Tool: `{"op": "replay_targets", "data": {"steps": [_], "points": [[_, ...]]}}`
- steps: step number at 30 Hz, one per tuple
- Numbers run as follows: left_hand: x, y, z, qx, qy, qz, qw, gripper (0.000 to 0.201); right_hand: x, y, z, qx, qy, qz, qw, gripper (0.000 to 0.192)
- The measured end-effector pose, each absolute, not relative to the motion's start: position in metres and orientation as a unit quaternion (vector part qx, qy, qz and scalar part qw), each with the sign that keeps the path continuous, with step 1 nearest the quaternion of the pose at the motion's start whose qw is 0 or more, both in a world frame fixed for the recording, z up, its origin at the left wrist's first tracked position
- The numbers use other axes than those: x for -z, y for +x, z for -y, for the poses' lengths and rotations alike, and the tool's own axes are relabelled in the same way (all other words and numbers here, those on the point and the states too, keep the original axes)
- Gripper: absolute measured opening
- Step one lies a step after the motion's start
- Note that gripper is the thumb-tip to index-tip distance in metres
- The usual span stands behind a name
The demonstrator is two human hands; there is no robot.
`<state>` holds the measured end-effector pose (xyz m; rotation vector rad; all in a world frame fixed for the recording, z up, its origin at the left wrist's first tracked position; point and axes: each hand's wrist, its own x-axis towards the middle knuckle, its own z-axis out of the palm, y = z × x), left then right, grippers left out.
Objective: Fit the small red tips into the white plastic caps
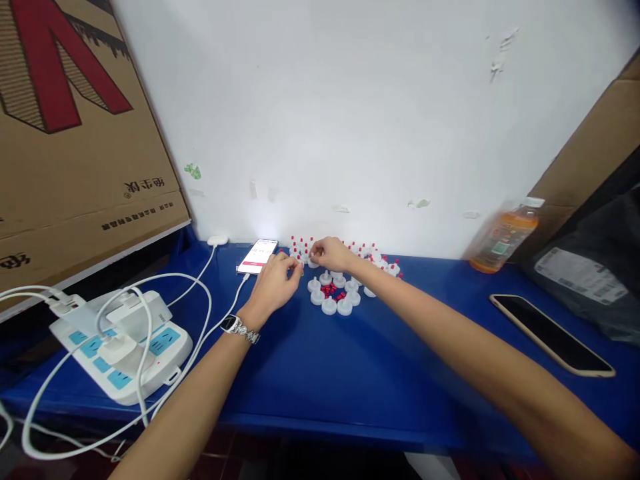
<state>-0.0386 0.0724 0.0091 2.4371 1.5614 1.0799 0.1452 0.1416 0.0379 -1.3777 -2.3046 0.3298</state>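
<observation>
My left hand, with a watch on its wrist, is closed with thumb and index finger together beside the red-tipped caps; what it pinches is hidden. My right hand is bent in a pinch at a white nozzle cap, just right of my left fingertips. Several white nozzle caps without red tips stand upright in a ring in front of my hands. Inside that ring lies a small heap of loose red tips. More white caps with red tips stand behind and to the right, along the wall, partly hidden by my right hand.
A lit phone on a charging cable lies left of my left hand. A white power strip with looping cables covers the table's left side. At right are a dark phone, an orange drink bottle and a black bag.
</observation>
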Motion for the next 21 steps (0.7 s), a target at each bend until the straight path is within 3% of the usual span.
{"op": "replay_targets", "data": {"steps": [4,10,16,21], "points": [[-0.007,-0.038,-0.073,-0.342,0.798,-0.496,0.023,0.032,-0.036,0.146,-0.141,-0.119,-0.51,0.832,0.184,0.007],[-0.01,-0.032,-0.07,-0.329,0.803,-0.496,0.027,0.033,-0.042,0.18,-0.126,-0.075,-0.547,0.809,0.203,0.021],[-0.011,-0.023,-0.067,-0.317,0.81,-0.492,0.037,0.034,-0.036,0.205,-0.125,-0.128,-0.534,0.807,0.217,0.008],[-0.01,-0.022,-0.066,-0.303,0.812,-0.497,0.048,0.032,-0.031,0.218,-0.133,-0.078,-0.558,0.797,0.217,0.009]]}}
